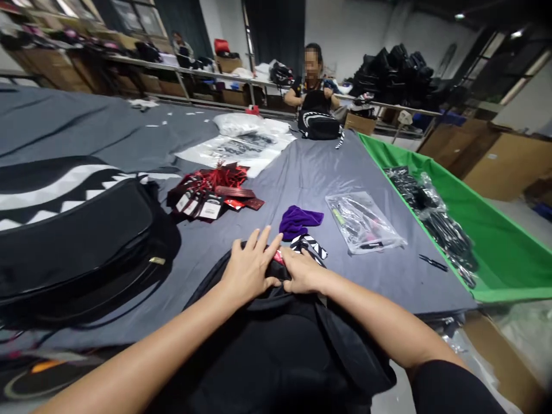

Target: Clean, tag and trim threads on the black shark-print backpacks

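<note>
A black backpack (pixel 276 356) lies at the table's near edge, right in front of me, its upper part under both hands. My left hand (pixel 248 267) rests on it with fingers stretched and spread. Close beside it, my right hand (pixel 304 270) has its fingers bent over the bag's fabric, thumb tucked near the left thumb. Between the hands shows a small red patch (pixel 278 257). A black-and-white striped strap (pixel 314 246) sticks out past my right hand. Just beyond lies a crumpled purple cloth (pixel 297 221).
A larger black bag with a white zigzag band (pixel 77 230) stands at left. Red-corded hang tags (pixel 211 198), a clear plastic pouch (pixel 364 221) and a pen (pixel 433 263) lie on the grey table cover (pixel 302 172). A green-lined trough (pixel 495 247) borders the right. Across, a person (pixel 313 80) handles another bag.
</note>
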Motion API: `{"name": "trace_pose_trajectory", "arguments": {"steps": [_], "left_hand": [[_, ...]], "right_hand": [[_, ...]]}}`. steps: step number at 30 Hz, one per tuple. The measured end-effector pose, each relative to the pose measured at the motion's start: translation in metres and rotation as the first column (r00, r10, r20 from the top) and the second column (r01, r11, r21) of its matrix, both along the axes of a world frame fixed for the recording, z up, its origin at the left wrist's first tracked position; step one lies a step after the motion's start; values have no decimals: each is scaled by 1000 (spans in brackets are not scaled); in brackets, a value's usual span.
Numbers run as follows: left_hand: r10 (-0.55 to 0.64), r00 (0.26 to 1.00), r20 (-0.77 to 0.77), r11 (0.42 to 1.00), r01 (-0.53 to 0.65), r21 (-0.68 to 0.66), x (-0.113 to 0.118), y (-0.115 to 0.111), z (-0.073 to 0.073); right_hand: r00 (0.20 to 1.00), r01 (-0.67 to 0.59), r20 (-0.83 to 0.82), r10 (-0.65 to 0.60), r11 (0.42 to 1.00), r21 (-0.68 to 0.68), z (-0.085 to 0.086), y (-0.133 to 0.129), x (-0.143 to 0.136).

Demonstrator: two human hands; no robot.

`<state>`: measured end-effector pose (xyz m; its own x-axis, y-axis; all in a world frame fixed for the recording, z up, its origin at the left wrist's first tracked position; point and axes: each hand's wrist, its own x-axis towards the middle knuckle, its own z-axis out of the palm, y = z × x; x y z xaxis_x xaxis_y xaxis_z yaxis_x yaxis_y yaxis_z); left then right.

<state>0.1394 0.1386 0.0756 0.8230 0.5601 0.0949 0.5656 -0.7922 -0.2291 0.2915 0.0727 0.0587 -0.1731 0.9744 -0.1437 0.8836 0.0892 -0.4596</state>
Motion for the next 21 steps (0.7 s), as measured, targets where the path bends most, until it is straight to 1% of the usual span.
{"name": "trace_pose_trajectory", "arguments": {"steps": [1, 3, 4, 5, 6, 7, 8, 9, 10, 11, 12, 13, 14, 16, 18, 21], "left_hand": [[-3, 1000, -8, 1000, 3, 9, 0, 0, 0], [-3, 1000, -11, 1000, 3, 23, 1, -1, 1], [-3, 1000, -5, 1000, 3, 27, 1, -1, 2], [-4, 1000, 6, 1000, 4, 29, 0, -1, 2], [-8, 1000, 19, 1000, 7, 27, 0, -1, 2], [-11, 999, 35, 1000, 11, 26, 0, 0, 0], [-16, 999, 50, 1000, 15, 25, -1, 1, -2], [-19, 998, 62, 999, 18, 28, -1, 2, -4], [-22, 997, 71, 999, 20, 33, 0, 4, -6], [-24, 997, 75, 999, 21, 39, 0, 5, -8], [-24, 997, 75, 999, 21, 44, 1, 6, -10], [-26, 997, 73, 999, 22, 46, 1, 7, -11], [-26, 997, 70, 999, 23, 47, 1, 8, -11], [-26, 998, 62, 999, 23, 47, 2, 9, -11], [-30, 998, 54, 998, 28, 53, 2, 10, -11], [-32, 999, 42, 998, 30, 52, 2, 10, -11]], "right_hand": [[999, -5, -37, 6, 999, 48, 0, -3, 1], [991, -1, -133, 29, 978, 207, 1, -13, 6], [983, 31, -180, 24, 954, 298, 0, -21, 12], [975, 94, -221, -8, 921, 379, -2, -31, 20], [966, 184, -247, -79, 880, 439, -7, -43, 31], [950, 292, -242, -196, 832, 472, -14, -56, 46], [915, 403, -215, -341, 774, 489, -24, -69, 66], [856, 495, -142, -496, 710, 502, -34, -83, 88], [771, 553, -23, -636, 652, 519, -46, -96, 112], [709, 591, 19, -705, 609, 529, -56, -108, 137], [667, 612, 45, -744, 581, 536, -67, -117, 161], [638, 622, 71, -766, 568, 539, -76, -123, 182], [635, 620, 88, -768, 574, 534, -84, -125, 199], [663, 596, 126, -738, 622, 508, -96, -118, 223], [705, 564, 153, -692, 679, 469, -102, -97, 234], [738, 549, 164, -655, 724, 417, -105, -59, 240]]}}
